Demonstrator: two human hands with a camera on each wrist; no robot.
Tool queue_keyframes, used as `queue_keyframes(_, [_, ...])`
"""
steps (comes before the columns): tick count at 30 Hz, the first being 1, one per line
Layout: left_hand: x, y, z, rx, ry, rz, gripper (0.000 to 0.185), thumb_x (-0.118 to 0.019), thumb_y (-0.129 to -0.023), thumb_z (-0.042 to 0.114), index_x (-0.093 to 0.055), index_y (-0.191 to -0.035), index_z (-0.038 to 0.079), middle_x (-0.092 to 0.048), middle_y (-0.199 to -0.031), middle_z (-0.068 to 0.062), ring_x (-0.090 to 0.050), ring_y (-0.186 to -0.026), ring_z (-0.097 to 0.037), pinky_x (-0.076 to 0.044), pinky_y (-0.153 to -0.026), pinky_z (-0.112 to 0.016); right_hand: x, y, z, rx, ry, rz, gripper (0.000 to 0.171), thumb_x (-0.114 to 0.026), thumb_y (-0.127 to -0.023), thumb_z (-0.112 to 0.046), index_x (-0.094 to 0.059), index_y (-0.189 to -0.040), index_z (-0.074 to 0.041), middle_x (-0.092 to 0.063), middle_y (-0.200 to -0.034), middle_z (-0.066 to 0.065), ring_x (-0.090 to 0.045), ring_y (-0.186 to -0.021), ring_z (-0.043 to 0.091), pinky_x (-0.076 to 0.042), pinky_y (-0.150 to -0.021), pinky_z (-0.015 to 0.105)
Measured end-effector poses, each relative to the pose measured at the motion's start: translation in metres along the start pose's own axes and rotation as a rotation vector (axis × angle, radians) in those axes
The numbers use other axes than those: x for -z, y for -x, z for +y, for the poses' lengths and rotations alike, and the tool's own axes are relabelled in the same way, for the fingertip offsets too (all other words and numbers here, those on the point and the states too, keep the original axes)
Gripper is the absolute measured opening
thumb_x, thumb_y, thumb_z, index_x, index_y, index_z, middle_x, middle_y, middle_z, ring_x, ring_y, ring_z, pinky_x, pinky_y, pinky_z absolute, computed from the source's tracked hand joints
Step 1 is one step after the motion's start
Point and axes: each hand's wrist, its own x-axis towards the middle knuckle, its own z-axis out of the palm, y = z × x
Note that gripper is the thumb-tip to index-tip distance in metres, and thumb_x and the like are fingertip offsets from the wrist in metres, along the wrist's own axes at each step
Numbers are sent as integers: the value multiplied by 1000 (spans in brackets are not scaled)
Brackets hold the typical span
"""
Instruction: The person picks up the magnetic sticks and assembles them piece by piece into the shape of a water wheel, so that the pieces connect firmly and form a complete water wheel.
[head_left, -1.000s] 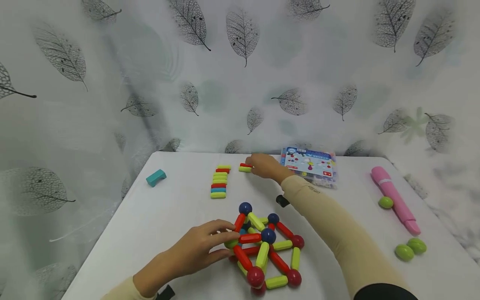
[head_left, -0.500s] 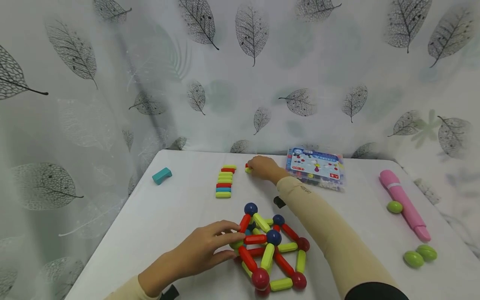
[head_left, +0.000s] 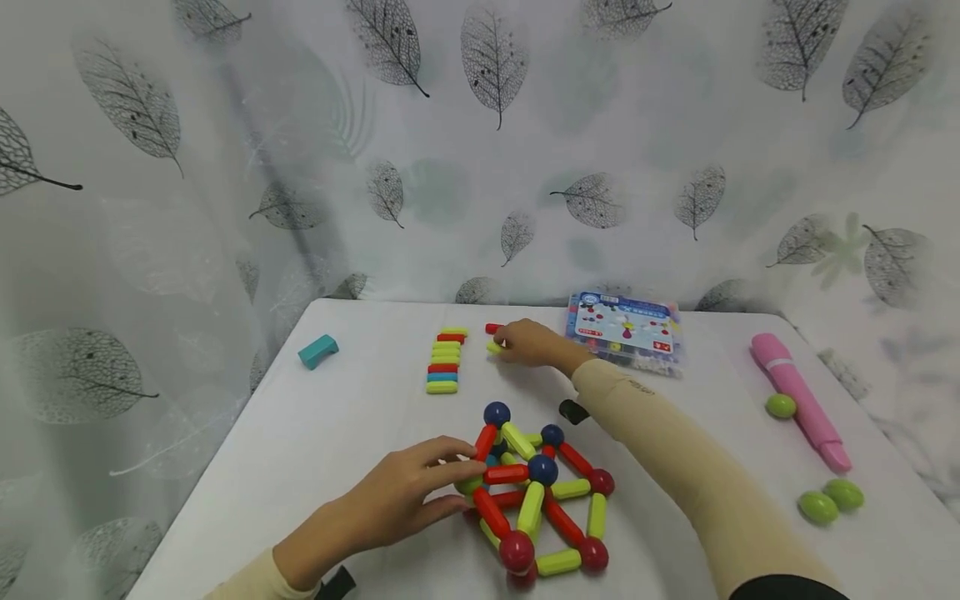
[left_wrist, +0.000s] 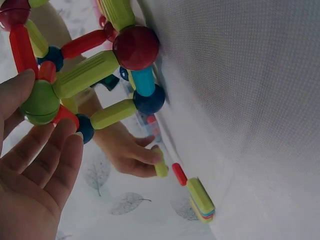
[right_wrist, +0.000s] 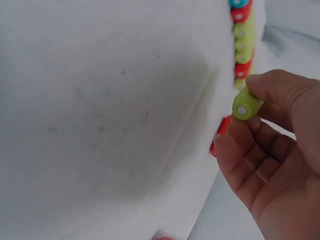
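A short lime-green magnetic rod (right_wrist: 245, 107), rounded and ribbed with a small silver disc set in its end face, is pinched between thumb and fingertips of the right hand (head_left: 528, 343) and is held just above the far middle of the white table (head_left: 337, 425), beside 1 red rod (head_left: 493, 328) and near a neat row of green, red and blue rods (head_left: 444, 360). The ball-and-rod structure (head_left: 532, 496) of red and green rods joined by dark blue and red balls is steadied at its left side by the left hand (head_left: 405, 498), whose fingers are loosely spread against a green ball (left_wrist: 41, 101), touching it without closing round it.
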Motion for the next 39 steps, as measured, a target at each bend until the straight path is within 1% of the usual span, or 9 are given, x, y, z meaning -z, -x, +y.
queue_keyframes(3, [1, -1, -1, 2, 3, 0, 51, -83, -86, 20, -67, -134, 24, -64, -130, 2, -65, -115, -11, -54, -90, -16, 5, 21, 5, 44, -158, -17, 31, -66, -97, -21, -70, -125, -9, -70, -107, 3, -61, -95, 20, -55, -90, 35])
queue_keyframes(7, [0, 0, -2, 9, 8, 3, 51, -83, -86, 19, -67, -134, 23, -64, -129, 2, -65, -113, -12, -54, -89, -16, 10, 56, 9, 50, -333, -70, 32, -68, -96, -24, -70, -125, -12, -70, -105, -2, -63, -93, 17, -57, -84, 31])
queue_keyframes(9, [-1, 1, -2, 12, 6, 5, 51, -83, -86, 20, -67, -134, 24, -64, -129, 2, -65, -112, -11, -54, -88, -16, 10, 74, 11, 66, -376, -83, 33, -69, -95, -25, -70, -124, -11, -70, -104, -3, -64, -93, 17, -57, -84, 32])
queue_keyframes(13, [-2, 3, -2, 15, -6, 11, 52, -84, -86, 20, -67, -135, 24, -65, -128, 3, -65, -113, -12, -55, -88, -17, 5, 106, 12, 130, -446, -83, 32, -70, -94, -22, -68, -122, -7, -70, -103, -3, -64, -95, 17, -57, -86, 32])
queue_keyframes(17, [-1, 4, -3, 13, -14, 22, 53, -85, -85, 19, -67, -134, 24, -65, -129, 4, -65, -116, -13, -56, -88, -19, 0, 128, 10, 161, -515, -109, 27, -71, -93, -16, -68, -118, -8, -70, -103, -1, -67, -97, 18, -58, -88, 33])
queue_keyframes(20, [0, 5, -3, 12, -12, 30, 53, -85, -84, 19, -67, -134, 24, -65, -129, 3, -65, -116, -13, -56, -88, -19, -6, 136, 11, 169, -545, -141, 23, -70, -94, -13, -68, -116, -9, -71, -103, -2, -69, -97, 17, -58, -89, 32])
queue_keyframes(23, [0, 4, -4, 11, -7, 31, 53, -85, -84, 18, -67, -134, 24, -66, -129, 3, -65, -116, -13, -56, -88, -19, -11, 140, 14, 168, -562, -151, 21, -70, -94, -12, -68, -115, -10, -72, -104, -3, -70, -98, 16, -58, -91, 33])
queue_keyframes(31, [-2, 1, -3, 4, 1, 17, 53, -85, -85, 18, -67, -134, 23, -65, -129, 3, -65, -116, -13, -56, -88, -19, -13, 148, 16, 158, -556, -128, 22, -71, -93, -13, -69, -115, -9, -73, -103, -6, -71, -98, 15, -59, -89, 34])
queue_keyframes(39, [-2, -1, -2, 1, -6, 16, 53, -85, -84, 19, -68, -134, 23, -65, -129, 3, -65, -116, -13, -56, -88, -19, -12, 156, 15, 136, -542, -92, 29, -73, -94, -14, -68, -121, -6, -75, -106, -2, -71, -97, 15, -59, -87, 30])
